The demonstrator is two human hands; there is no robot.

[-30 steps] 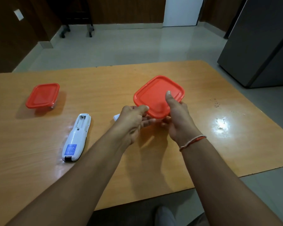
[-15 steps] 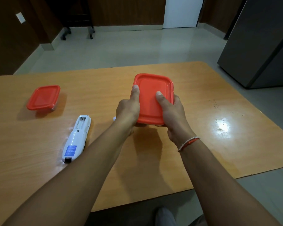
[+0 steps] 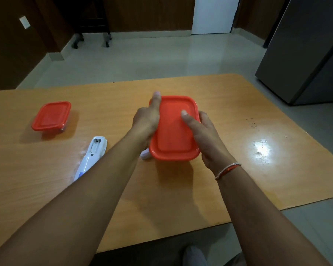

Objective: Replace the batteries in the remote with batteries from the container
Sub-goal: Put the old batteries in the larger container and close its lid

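A container with a red lid [image 3: 174, 129] is at the middle of the wooden table [image 3: 238, 169], held from both sides. My left hand [image 3: 146, 121] grips its left edge, thumb along the lid's rim. My right hand [image 3: 204, 131] grips the right edge with its thumb pressed on the lid. The white remote [image 3: 92, 154] lies face down to the left, its battery compartment open and empty, partly hidden by my left forearm. A small white piece [image 3: 145, 154], possibly the battery cover, peeks out beside the container.
A second, smaller red-lidded container [image 3: 51, 116] stands at the table's far left. A grey cabinet [image 3: 306, 54] stands on the floor at the right. A bright light glare marks the table's right part.
The lid was tilted up and held above the table a second ago. It now lies level, lower and squarer to me, with both hands gripping the sides.
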